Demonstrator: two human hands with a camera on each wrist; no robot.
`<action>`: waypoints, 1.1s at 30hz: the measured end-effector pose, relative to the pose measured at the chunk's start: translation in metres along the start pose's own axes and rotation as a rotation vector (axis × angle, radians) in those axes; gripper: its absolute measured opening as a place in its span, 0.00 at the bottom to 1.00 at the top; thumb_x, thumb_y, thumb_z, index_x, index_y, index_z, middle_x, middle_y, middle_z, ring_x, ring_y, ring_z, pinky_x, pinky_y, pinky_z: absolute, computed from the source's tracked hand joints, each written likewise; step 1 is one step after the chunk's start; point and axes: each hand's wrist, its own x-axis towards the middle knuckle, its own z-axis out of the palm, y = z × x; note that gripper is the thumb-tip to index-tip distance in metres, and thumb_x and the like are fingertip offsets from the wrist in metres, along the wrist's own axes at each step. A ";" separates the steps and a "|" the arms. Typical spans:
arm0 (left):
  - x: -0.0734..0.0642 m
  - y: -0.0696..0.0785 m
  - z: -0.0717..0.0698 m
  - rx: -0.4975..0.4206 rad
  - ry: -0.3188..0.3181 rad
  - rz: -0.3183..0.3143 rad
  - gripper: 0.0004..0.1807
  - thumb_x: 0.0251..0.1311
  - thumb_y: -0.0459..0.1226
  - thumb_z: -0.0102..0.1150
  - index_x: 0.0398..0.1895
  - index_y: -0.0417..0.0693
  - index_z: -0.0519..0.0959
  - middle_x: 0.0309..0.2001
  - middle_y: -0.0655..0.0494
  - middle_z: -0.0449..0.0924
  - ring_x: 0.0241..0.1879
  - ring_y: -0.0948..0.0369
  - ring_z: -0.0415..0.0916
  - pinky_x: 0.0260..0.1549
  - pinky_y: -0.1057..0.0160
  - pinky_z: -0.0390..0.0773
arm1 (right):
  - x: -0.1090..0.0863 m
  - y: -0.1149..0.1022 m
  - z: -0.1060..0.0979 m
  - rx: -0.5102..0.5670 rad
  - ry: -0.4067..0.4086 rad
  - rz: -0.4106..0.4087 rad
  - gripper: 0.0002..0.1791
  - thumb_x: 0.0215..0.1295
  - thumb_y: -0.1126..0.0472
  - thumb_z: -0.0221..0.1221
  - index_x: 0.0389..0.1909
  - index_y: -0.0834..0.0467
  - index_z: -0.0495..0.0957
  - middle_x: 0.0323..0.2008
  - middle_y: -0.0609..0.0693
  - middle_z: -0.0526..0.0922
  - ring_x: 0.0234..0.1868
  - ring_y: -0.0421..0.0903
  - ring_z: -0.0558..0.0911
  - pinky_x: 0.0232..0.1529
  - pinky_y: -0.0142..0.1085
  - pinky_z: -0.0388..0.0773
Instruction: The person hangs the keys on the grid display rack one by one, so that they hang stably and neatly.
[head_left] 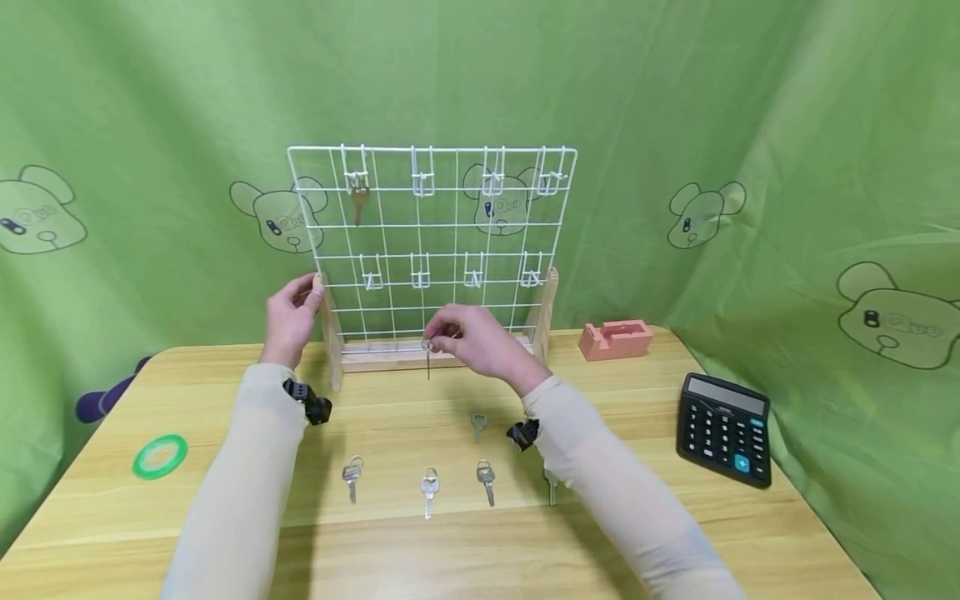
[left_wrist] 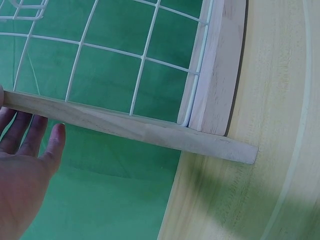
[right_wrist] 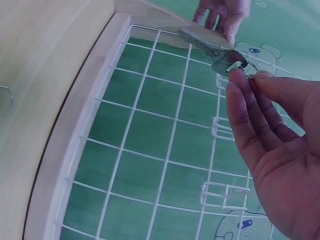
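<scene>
At the left side of a white wire grid rack point(head_left: 390, 150), my left hand point(head_left: 291, 321) grips the top of the wooden side post point(head_left: 331, 337). In the left wrist view, its fingers reach under that post point(left_wrist: 140, 131). My right hand point(head_left: 483, 337) pinches a key point(head_left: 428, 365) by its ring before the rack's lower part; the right wrist view shows the metal key point(right_wrist: 224, 61) past the fingertips. A brownish key point(head_left: 359, 204) hangs on the upper left hook. Several white hooks, such as one in the lower row point(head_left: 421, 279), hold nothing.
Several keys lie on the table, including one at left point(head_left: 352, 479), one in the middle point(head_left: 429, 493) and one partly under my right sleeve point(head_left: 552, 490). A pink tape dispenser point(head_left: 615, 342) and black calculator point(head_left: 723, 429) stand right; a green ring point(head_left: 181, 457) lies left.
</scene>
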 end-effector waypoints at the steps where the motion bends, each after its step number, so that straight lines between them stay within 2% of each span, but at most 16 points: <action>1: 0.000 0.000 0.000 -0.001 0.001 0.000 0.24 0.73 0.35 0.50 0.69 0.40 0.66 0.66 0.43 0.68 0.62 0.53 0.68 0.62 0.64 0.71 | 0.000 -0.001 -0.001 0.006 0.004 -0.002 0.07 0.66 0.69 0.61 0.43 0.62 0.82 0.37 0.48 0.81 0.37 0.42 0.79 0.40 0.30 0.81; 10: 0.000 0.000 0.000 0.007 0.003 -0.002 0.24 0.73 0.37 0.50 0.70 0.41 0.65 0.67 0.43 0.68 0.63 0.53 0.67 0.62 0.63 0.70 | 0.003 -0.013 -0.014 0.025 0.051 -0.032 0.07 0.64 0.71 0.62 0.42 0.62 0.82 0.36 0.51 0.82 0.36 0.43 0.79 0.40 0.31 0.81; 17: -0.001 0.001 0.000 0.005 0.001 -0.002 0.24 0.73 0.35 0.49 0.70 0.40 0.65 0.67 0.43 0.67 0.63 0.52 0.67 0.62 0.63 0.70 | 0.010 -0.022 -0.025 0.012 0.093 -0.059 0.07 0.64 0.70 0.62 0.43 0.62 0.81 0.37 0.48 0.81 0.37 0.43 0.79 0.41 0.31 0.81; 24: -0.001 0.002 -0.001 0.012 0.002 -0.003 0.24 0.73 0.36 0.49 0.70 0.41 0.65 0.67 0.43 0.68 0.63 0.52 0.67 0.62 0.63 0.70 | 0.015 -0.034 -0.036 0.031 0.130 -0.053 0.08 0.64 0.71 0.62 0.43 0.61 0.81 0.38 0.49 0.81 0.38 0.43 0.79 0.43 0.31 0.81; 33: -0.001 0.001 0.001 0.000 -0.004 0.003 0.24 0.73 0.36 0.49 0.70 0.40 0.65 0.67 0.43 0.67 0.63 0.52 0.67 0.62 0.64 0.70 | 0.025 -0.049 -0.053 0.036 0.217 -0.058 0.08 0.65 0.70 0.62 0.44 0.62 0.81 0.39 0.48 0.80 0.38 0.43 0.79 0.42 0.30 0.81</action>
